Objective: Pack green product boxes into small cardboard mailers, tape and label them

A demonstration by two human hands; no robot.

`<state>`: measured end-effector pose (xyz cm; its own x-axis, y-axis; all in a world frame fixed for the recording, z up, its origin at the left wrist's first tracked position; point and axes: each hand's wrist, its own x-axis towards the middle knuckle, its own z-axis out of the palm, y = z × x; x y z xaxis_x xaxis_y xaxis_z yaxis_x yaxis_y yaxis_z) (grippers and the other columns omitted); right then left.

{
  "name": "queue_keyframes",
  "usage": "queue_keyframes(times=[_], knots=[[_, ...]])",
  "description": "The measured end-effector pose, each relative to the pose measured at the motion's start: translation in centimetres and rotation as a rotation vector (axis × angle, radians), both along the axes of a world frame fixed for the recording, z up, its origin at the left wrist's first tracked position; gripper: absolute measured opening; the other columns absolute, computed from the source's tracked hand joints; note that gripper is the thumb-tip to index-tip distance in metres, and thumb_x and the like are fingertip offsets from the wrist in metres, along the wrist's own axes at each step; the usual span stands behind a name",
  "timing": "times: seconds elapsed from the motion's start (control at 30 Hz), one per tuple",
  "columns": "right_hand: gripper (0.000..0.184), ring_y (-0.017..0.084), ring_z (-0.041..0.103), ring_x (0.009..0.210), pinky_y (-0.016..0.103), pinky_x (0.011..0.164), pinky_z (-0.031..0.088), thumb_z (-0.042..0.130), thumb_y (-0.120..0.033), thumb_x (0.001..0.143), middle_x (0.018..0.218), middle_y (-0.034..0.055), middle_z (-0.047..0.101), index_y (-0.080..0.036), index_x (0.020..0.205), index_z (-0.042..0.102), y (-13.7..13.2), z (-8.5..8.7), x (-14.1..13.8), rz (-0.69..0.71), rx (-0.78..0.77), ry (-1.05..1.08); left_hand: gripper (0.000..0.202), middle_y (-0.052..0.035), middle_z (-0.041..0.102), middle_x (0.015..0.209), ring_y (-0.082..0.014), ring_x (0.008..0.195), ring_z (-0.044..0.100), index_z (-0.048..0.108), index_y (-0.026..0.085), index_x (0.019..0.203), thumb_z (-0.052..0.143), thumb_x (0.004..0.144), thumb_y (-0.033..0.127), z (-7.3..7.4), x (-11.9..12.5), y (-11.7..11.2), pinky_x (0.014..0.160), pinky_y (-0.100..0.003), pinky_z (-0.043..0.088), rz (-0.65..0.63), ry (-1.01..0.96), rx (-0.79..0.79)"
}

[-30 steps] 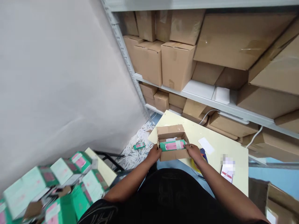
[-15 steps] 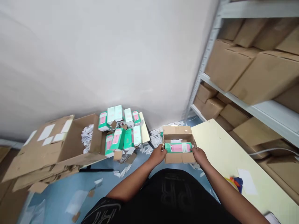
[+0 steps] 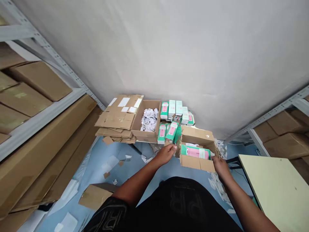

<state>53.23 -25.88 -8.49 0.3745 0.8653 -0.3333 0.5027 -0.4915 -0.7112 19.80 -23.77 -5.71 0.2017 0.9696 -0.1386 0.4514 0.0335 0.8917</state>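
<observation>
An open cardboard box [image 3: 196,132] is held up in front of me, flaps spread. Inside lies a green-and-white retail box [image 3: 196,152] with a pink bottle-like picture, and some white paper shows behind it. My left hand [image 3: 166,153] is closed at the carton's left edge, thumb and fingers pinching the side flap. On the opposite side, my right hand [image 3: 220,165] grips the right edge, its fingers partly hidden by the cardboard. Just beyond the carton, several similar green-and-white boxes [image 3: 172,129] are piled on a table against the wall.
Left of the pile stands an open carton [image 3: 145,136] of shredded paper [image 3: 149,120], beside stacked flattened cardboard [image 3: 116,120]. Loaded shelves [image 3: 45,111] flank both sides. A pale table [image 3: 275,180] is at right. Paper scraps and a cardboard box [image 3: 95,196] lie on the blue floor [image 3: 137,167].
My view has swung left, bringing the left shelves into sight. Both hands have carried the open cardboard box away from the pale table, toward the piled boxes.
</observation>
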Motion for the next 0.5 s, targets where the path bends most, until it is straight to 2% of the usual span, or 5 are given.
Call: queue_keyframes(times=[0.13, 0.27, 0.37, 0.5], knots=[[0.043, 0.03, 0.064, 0.087, 0.034, 0.069, 0.045, 0.046, -0.052, 0.075, 0.086, 0.0123, 0.074, -0.017, 0.078, 0.069, 1.2, 0.9, -4.9, 0.062, -0.004, 0.013, 0.037, -0.0049, 0.077, 0.098, -0.0217, 0.09, 0.07, 0.072, 0.018, 0.109, 0.056, 0.093, 0.047, 0.3, -7.2, 1.2, 0.083, -0.031, 0.054, 0.196, -0.04, 0.06], [0.043, 0.03, 0.065, 0.086, 0.034, 0.07, 0.047, 0.046, -0.053, 0.075, 0.085, 0.0107, 0.075, -0.018, 0.081, 0.071, 2.3, 0.8, -8.1, 0.141, -0.032, 0.022, 0.032, -0.0049, 0.077, 0.098, -0.021, 0.093, 0.071, 0.072, 0.019, 0.109, 0.058, 0.091, 0.041, 0.4, -12.8, 2.8, 0.085, -0.031, 0.054, 0.344, -0.012, 0.126], [0.045, 0.031, 0.066, 0.089, 0.035, 0.072, 0.048, 0.045, -0.054, 0.076, 0.087, 0.0109, 0.075, -0.018, 0.083, 0.072, 3.2, 0.1, -9.7, 0.195, -0.039, 0.012, 0.029, -0.0045, 0.077, 0.099, -0.0209, 0.095, 0.071, 0.072, 0.02, 0.108, 0.058, 0.09, 0.038, 0.4, -15.8, 4.5, 0.086, -0.031, 0.054, 0.38, 0.058, 0.156], [0.05, 0.033, 0.067, 0.095, 0.037, 0.078, 0.05, 0.045, -0.056, 0.077, 0.093, 0.0125, 0.076, -0.017, 0.09, 0.073, 4.8, -1.2, -11.1, 0.264, -0.05, 0.032, 0.027, -0.0046, 0.078, 0.102, -0.0202, 0.094, 0.072, 0.072, 0.021, 0.108, 0.059, 0.09, 0.036, 0.1, -17.7, 7.8, 0.086, -0.03, 0.054, 0.407, 0.183, 0.161]])
